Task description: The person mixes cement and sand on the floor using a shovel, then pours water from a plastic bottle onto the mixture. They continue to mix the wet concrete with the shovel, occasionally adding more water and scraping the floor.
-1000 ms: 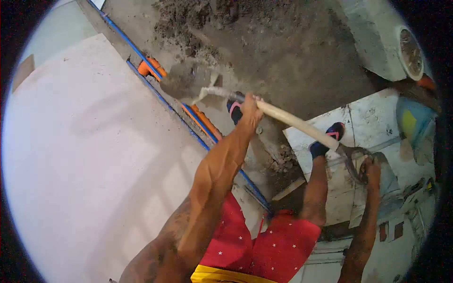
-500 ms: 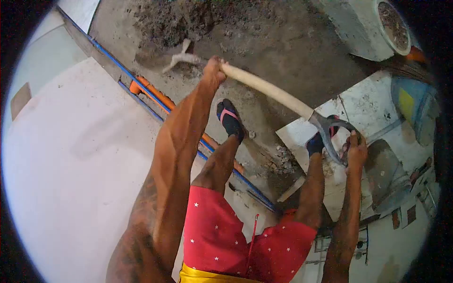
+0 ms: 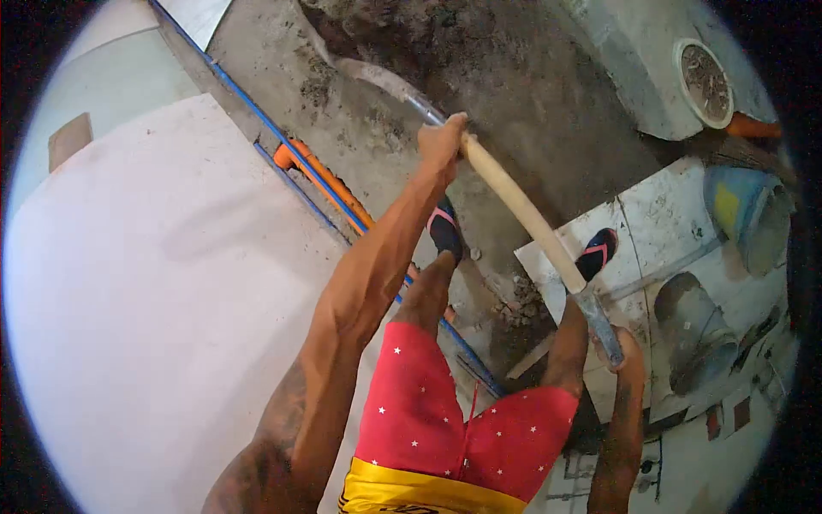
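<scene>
Two hands gripping: left hand (image 3: 441, 144) is clasping the shovel (image 3: 524, 206) mid-shaft, right hand (image 3: 629, 353) is holding its end grip. Shaft's crossing above white tiles' (image 3: 668, 206) left corner.

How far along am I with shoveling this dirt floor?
Partway, I'd judge. Looks done: the ground toward the tiles is fairly even. In hand: the shovel, left hand on its shaft, right hand at its grip end, its far end by rough soil. Probably left: that soil, which is dark and lumpy. I can't tell its depth.
</scene>
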Motion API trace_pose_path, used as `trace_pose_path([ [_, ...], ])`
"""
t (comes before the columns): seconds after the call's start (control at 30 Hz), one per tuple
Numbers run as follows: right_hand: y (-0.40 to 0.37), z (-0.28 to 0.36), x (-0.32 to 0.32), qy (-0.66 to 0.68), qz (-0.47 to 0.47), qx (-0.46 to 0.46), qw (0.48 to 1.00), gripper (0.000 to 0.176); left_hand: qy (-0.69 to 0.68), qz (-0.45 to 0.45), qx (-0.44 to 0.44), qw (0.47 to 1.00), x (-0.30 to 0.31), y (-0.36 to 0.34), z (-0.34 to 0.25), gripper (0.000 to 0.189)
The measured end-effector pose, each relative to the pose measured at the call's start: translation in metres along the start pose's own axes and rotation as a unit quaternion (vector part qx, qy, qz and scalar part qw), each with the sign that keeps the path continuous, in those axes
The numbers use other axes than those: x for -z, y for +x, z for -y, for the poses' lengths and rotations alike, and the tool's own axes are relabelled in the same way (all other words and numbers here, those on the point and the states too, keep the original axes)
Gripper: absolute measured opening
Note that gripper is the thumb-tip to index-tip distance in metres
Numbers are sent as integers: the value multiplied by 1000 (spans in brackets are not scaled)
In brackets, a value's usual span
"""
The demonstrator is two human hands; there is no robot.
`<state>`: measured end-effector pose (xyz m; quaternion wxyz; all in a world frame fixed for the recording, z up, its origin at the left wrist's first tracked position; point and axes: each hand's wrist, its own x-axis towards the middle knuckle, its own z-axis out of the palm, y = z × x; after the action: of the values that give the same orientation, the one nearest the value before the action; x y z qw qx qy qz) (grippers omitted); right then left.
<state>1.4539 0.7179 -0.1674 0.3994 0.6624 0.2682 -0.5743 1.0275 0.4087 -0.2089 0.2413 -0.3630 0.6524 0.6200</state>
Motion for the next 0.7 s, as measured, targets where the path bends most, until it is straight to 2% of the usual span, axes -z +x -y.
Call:
trace_pose_path([
  [0.07, -37, 9, -29, 5, -14, 15, 1000, 31, -38, -12, 0, 999, 24, -4, 7, 24],
  [0.17, -23, 2, -55, -71, -119, 191, 972, 29, -45, -37, 27, 998, 77, -1, 12, 22],
  [0.2, -12, -1, -63, -100, -85, 269, 954, 27, -44, -43, 43, 997, 102, 11, 24, 22],
  [0.27, -2, -4, -106, -84, -120, 261, 954, 28, -188, -71, 69, 977, 155, 53, 66, 16],
  [0.33, 2, -6, -157, -79, -137, 261, 952, 29, -144, -102, 81, 981, 215, 92, 104, 13],
  [0.43, 26, -2, -204, -67, -130, 266, 953, 30, -117, -109, 58, 985, 259, 129, 139, 11],
  [0.5, 57, -15, -216, -15, -108, 262, 959, 29, -120, -134, 100, 979, 257, 148, 139, 12],
  [0.57, 73, -26, -220, 18, -134, 254, 958, 36, -134, -153, 70, 977, 224, 154, 130, 14],
  [0.7, 86, -43, -238, 92, -148, 266, 948, 44, -68, -65, 82, 992, 188, 193, 101, 16],
])
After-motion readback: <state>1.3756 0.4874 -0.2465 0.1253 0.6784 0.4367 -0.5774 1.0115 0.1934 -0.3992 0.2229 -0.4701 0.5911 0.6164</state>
